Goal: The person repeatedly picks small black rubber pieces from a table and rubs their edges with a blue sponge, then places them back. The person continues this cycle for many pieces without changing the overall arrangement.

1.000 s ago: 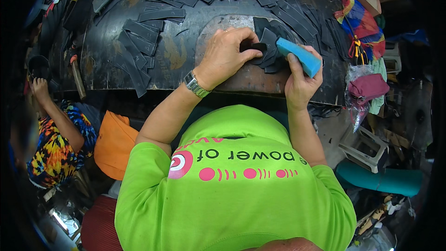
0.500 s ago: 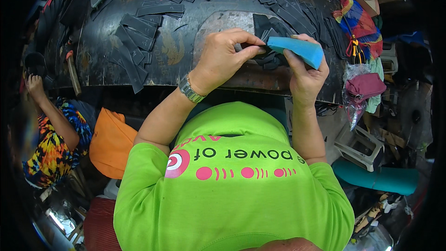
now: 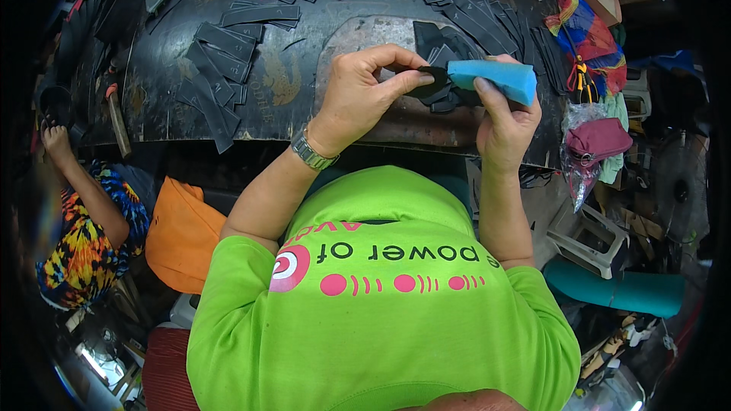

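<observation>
My left hand (image 3: 362, 90) pinches a small, thin black piece (image 3: 434, 81) between thumb and forefinger. My right hand (image 3: 506, 131) is closed around a long blue foam block (image 3: 499, 78), thumb on its near side. The narrow left end of the block meets or nearly meets the edge of the black piece; whether they touch I cannot tell. Beneath both hands lies a heap of dark flat pieces (image 3: 435, 36) on a worn greyish board (image 3: 358, 36). The fingers behind the block are mostly hidden.
Black strips (image 3: 228, 42) lie in overlapping rows across the dark table (image 3: 171, 91). Left on the table is a hammer-like tool (image 3: 116, 114). At the right edge hang a maroon pouch (image 3: 599, 140) and orange-handled pliers (image 3: 582, 80). Another person's hand (image 3: 57, 141) is at far left.
The blue foam block has turned from slanting down to the right to nearly level, and shifted slightly right. More of the black piece in my left hand now shows.
</observation>
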{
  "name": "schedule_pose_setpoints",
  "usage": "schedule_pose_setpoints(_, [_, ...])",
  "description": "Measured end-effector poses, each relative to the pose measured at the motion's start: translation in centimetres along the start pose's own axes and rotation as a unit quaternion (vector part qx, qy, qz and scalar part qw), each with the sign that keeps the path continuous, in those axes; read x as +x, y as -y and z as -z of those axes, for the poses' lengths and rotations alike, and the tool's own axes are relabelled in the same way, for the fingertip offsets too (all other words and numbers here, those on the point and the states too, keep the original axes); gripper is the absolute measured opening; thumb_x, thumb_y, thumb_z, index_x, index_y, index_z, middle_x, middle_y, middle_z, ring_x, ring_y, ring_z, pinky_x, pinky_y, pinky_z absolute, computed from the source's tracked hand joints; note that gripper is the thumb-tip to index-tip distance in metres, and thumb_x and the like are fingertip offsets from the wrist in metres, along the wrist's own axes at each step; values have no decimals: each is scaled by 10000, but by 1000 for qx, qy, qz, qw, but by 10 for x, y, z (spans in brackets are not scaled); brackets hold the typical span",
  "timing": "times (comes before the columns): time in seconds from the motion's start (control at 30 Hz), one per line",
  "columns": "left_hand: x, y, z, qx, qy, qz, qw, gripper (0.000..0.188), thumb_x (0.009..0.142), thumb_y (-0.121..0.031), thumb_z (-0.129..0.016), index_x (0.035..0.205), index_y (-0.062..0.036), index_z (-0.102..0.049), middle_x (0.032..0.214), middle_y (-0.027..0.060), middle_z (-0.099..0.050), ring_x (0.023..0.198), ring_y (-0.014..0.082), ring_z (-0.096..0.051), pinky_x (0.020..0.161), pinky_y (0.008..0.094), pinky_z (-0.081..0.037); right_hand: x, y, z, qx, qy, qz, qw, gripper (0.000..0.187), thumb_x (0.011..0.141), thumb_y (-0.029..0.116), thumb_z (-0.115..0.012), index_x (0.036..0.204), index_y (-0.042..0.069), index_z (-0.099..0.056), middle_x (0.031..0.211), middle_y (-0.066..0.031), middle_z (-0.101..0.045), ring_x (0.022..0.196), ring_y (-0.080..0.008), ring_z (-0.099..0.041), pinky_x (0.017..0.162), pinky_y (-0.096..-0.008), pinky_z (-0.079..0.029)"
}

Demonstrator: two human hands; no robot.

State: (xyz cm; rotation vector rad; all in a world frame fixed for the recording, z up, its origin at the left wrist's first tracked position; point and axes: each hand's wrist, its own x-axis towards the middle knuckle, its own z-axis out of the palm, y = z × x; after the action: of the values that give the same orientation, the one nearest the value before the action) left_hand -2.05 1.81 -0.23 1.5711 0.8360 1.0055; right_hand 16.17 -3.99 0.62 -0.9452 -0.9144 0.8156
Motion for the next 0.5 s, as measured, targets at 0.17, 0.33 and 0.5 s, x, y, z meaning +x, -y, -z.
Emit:
schedule_pose_setpoints(0.17, [-1,0,-2,-41,-12,0,999,141,835,-9,-696,972,12,-676,843,31,-694,745,51,-621,651,180,-486,0,1,-2,21,4,-7,1000,327,774,-104,-675,1088,-37,-613,1039,-98,-645,944,-149,-620,867,-282,-494])
schedule_pose_setpoints(0.33, [-1,2,-3,-148,-34,15,988,178,847,-24,-694,1019,4,-655,827,24,-679,709,41,-609,590,172,-466,-2,1,0,28,9,-17,999,313,778,-84,-683,1080,-36,-614,1028,-95,-645,935,-153,-620,873,-281,-489])
schedule_pose_setpoints(0.5, [-2,0,-3,-238,-21,75,968,233,850,-44,-699,1070,-3,-633,797,29,-667,673,74,-638,551,162,-461,-4,1,2,31,-3,-31,999,305,783,-71,-688,1077,-35,-616,1042,-99,-639,936,-157,-620,875,-288,-491])
